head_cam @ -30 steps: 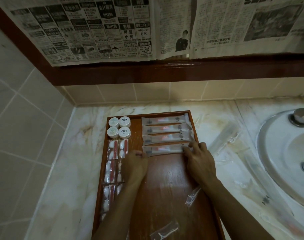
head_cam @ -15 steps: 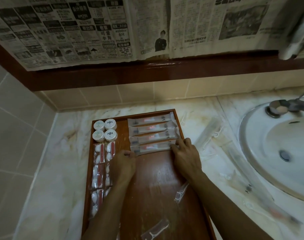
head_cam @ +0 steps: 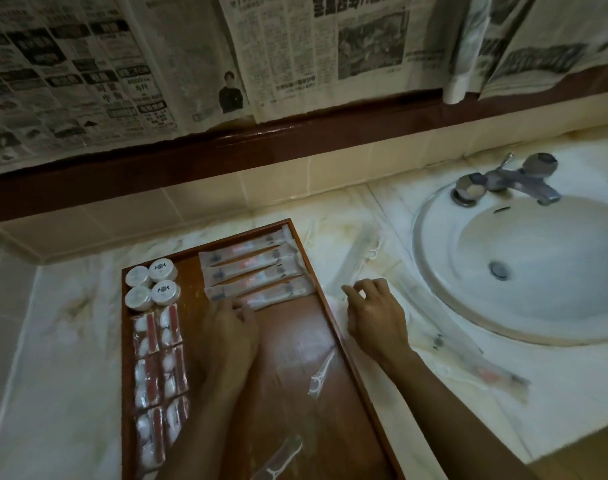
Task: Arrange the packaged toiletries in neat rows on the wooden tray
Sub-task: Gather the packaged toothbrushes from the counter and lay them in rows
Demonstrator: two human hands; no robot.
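Wooden and reddish-brown, the shallow rectangular tray (head_cam: 333,327) sits on the pale marble counter (head_cam: 70,341) left of the round white basin (head_cam: 434,271), already carrying four long clear-wrapped toothbrush packets (head_cam: 254,271) stacked in a row at its far end, four small round white lidded jars (head_cam: 152,284) in its far left corner, and a double column of clear sachets with red strips (head_cam: 159,368) down its left side. The left hand (head_cam: 226,341) lies on the tray floor, fingertips resting on the near edge of the nearest toothbrush packet; whether they pinch it is hard to tell. The right hand (head_cam: 375,313) hovers over the counter just beside the tray's right rim, fingers loosely spread and holding nothing, near several more clear packets (head_cam: 351,261) that almost vanish against the marble. That poor contrast is the main risk: a packet could be missed or fumbled. A careless nudge from the left fingertips could skew the slippery finished row, and two loose wrapped floss picks (head_cam: 321,372) on the tray floor might get swept aside by either forearm.
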